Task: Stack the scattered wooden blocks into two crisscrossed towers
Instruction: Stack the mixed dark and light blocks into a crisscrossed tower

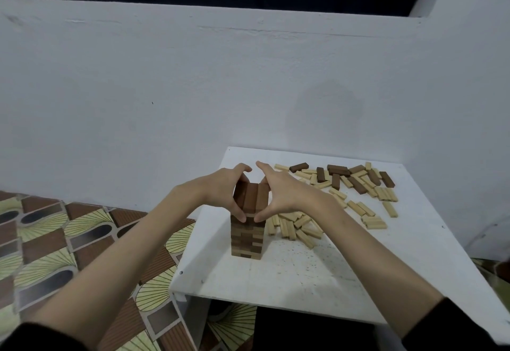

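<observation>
We grip the top layer of the tower (246, 236) with our left hand (224, 188) and right hand (281, 191); it stands on the white table (303, 273), loose blocks (345, 185) scattered behind.

One view only, worn on the head, and it's looking forward and down across both forearms onto the white table (317, 276). The wide lens bends the wall (165, 88) and the table edges. The left hand (223, 187) and right hand (278, 187) meet close to centre frame, near the camera, at the tower (246, 236). The loose blocks (356, 185) sit farther off, up right, and the patterned floor (55, 240) fills the lower left. No second view shares this scene.
</observation>
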